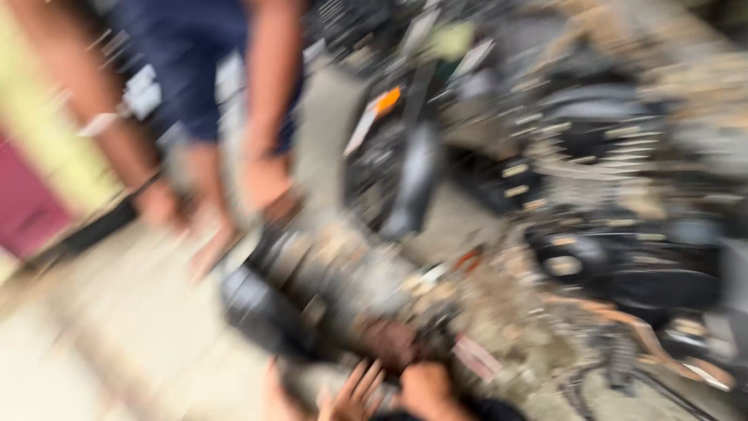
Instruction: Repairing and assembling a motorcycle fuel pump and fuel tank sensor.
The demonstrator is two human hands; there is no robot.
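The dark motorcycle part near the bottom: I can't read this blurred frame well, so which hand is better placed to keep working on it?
Probably the right hand: it lies closed against the dark motorcycle part. The left hand is beside it, fingers spread.

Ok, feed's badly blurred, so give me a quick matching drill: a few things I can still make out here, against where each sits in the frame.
Things:
1. right hand
2. left hand
3. orange lamp
4. other person's hand

Places:
A. top centre, on a dark motorcycle
B. bottom edge, fingers spread, left of the other one
C. upper left of centre, hanging below blue shorts
D. bottom centre, closed against a dark blurred engine part

Pairs: 1-D, 2-B, 3-A, 4-C. Blur hides whether the right hand truly grips anything.
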